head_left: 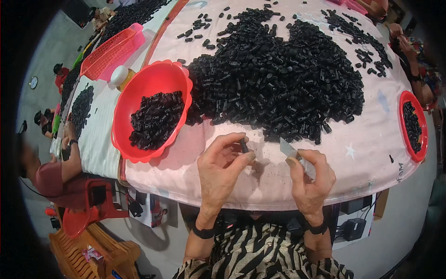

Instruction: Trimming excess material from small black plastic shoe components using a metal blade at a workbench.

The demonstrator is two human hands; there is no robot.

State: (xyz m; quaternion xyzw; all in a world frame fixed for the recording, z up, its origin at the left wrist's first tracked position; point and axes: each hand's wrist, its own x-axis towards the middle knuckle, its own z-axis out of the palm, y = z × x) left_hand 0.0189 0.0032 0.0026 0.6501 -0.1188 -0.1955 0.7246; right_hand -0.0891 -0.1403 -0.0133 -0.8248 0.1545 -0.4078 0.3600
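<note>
Between the thumb and forefinger of my left hand (217, 168) is a small black cylindrical plastic part (244, 146), held upright. My right hand (310, 182) is closed on a flat, pale grey blade (288, 149), whose slanted tip points up and left, apart from the part. Just beyond both hands spreads a large heap of similar black parts (278, 79). Left of my left hand stands a red scalloped bowl (120, 123) with many black parts in it.
A pink-and-red perforated basket (109, 53) and a white-capped jar (120, 75) lie beyond the bowl. A red oval tray (405, 135) of parts sits at the right edge of the pink tablecloth (367, 153). People work around the tables; a red chair (109, 214) stands at left.
</note>
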